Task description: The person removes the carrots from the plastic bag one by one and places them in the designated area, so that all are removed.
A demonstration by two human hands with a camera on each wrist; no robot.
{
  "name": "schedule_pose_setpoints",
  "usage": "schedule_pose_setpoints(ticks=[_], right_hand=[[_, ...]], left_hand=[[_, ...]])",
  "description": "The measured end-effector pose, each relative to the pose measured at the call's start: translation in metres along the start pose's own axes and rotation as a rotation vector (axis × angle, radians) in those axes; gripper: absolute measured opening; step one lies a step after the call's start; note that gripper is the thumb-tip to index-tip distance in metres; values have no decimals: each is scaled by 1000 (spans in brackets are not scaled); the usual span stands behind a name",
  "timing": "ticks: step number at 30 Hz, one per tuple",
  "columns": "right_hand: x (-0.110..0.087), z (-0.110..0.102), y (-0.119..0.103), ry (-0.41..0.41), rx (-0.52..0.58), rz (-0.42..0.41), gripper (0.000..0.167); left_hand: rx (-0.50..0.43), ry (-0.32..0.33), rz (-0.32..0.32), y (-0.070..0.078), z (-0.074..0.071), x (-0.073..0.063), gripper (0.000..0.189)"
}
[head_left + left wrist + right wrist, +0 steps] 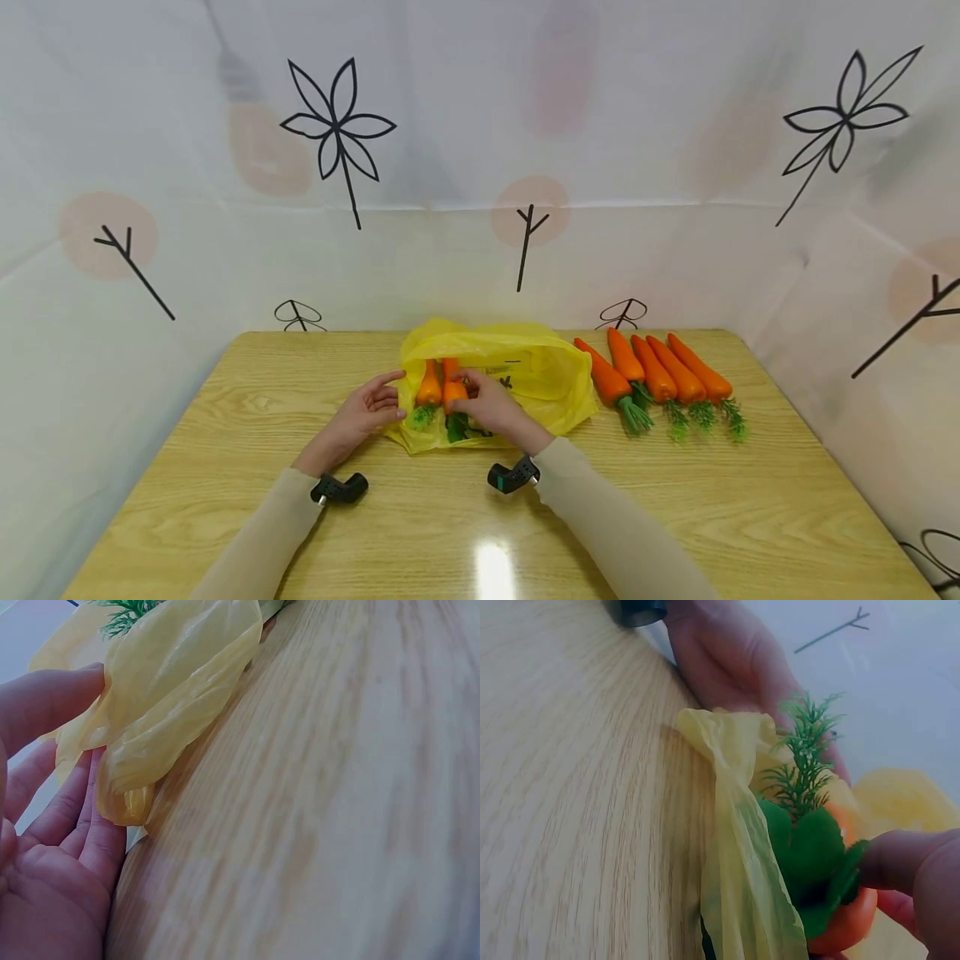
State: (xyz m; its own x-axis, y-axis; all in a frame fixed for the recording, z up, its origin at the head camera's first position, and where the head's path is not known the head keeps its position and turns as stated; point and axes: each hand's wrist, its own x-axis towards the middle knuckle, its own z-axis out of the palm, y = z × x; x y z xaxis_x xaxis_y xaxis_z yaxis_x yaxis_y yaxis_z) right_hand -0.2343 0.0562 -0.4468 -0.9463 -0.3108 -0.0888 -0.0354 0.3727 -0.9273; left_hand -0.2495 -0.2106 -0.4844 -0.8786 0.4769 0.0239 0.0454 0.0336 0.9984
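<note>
A yellow plastic bag (558, 379) lies on its side, its mouth facing the person. At the bag's left edge is the left hand (371, 407), with the rim between its thumb and fingers; the left wrist view shows the thumb (52, 701) against the plastic. Inside the bag, the right hand (491, 406) grips an orange carrot (452, 385) with broad green leaves (810, 844). To its left in the bag lies another carrot (428, 388) with feathery green tops (423, 415). The right fingertips are partly hidden behind the carrot.
Several loose carrots (675, 371) lie side by side to the right of the bag, leafy ends toward the person. All stand on a wooden table (420, 517). Behind it hangs a pale patterned cloth (450, 267). Each wrist wears a black camera mount (341, 488).
</note>
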Motion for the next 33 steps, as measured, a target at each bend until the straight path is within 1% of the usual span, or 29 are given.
schedule_pose_setpoints(ticks=[4, 7, 12, 17, 24, 26, 30, 33], right_hand=[[0, 0, 0, 33, -8, 23, 42], [1, -1, 1, 52, -7, 32, 43], [0, -1, -1, 43, -26, 36, 48], [-1, 0, -2, 38, -29, 49, 46], [-1, 4, 3, 86, -62, 3, 44], [-2, 5, 3, 92, -48, -1, 46], [-3, 1, 3, 94, -6, 21, 46], [-5, -5, 1, 105, 11, 39, 45]], left_hand=[[6, 7, -6, 0, 0, 0, 70], [5, 10, -11, 0, -1, 1, 70], [1, 10, -12, 0, 0, 2, 70], [7, 6, -14, 1, 0, 0, 69], [15, 16, -9, 2, 0, -1, 70], [18, 22, -17, 2, 0, -2, 70], [35, 25, -27, 0, 0, -2, 70], [36, 18, -14, 0, -1, 0, 70]])
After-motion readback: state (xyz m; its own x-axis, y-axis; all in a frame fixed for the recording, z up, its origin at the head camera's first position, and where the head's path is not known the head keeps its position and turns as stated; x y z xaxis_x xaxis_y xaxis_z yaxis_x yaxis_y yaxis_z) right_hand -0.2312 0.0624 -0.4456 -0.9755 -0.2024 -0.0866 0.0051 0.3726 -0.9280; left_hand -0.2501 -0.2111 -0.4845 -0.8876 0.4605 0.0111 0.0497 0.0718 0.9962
